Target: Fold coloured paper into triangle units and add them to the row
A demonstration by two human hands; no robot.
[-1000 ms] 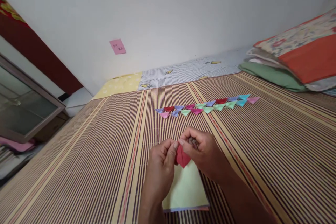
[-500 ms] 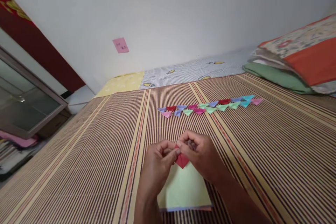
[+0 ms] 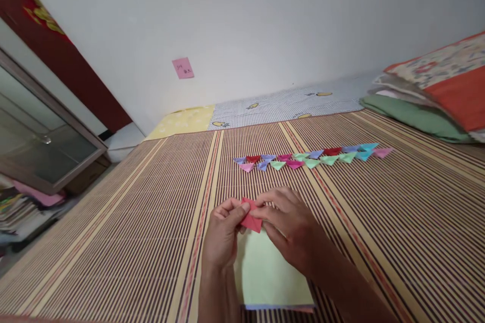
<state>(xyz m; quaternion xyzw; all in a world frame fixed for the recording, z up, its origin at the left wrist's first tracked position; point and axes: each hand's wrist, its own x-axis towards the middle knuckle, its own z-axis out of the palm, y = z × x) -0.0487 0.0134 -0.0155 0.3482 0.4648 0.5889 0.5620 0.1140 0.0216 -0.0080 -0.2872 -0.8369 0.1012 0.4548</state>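
A small folded piece of red paper (image 3: 251,222) is pinched between the thumb and fingers of my left hand (image 3: 224,232). From the other side, my right hand (image 3: 293,224) touches its upper right edge with curled fingertips; the thumb is partly hidden beneath. Both hands hover over a stack of pale green paper (image 3: 276,277), whose lower edge shows blue and pink sheets underneath. Beyond the hands lie two rows of small folded paper triangles (image 3: 311,163) in pink, red, blue, purple, green and turquoise.
A striped woven mat (image 3: 151,222) covers the surface. Folded bedding with an orange and floral cover (image 3: 454,81) lies at the far right. A patterned cloth (image 3: 273,108) runs along the wall, where a pink note (image 3: 183,68) is stuck. At left stands a glass-doored cabinet (image 3: 45,126).
The red paper has turned from point-down to a tilted square and shifted slightly left. My right hand has loosened its pinch and spread its fingers over the paper's edge. The view has shifted slightly.
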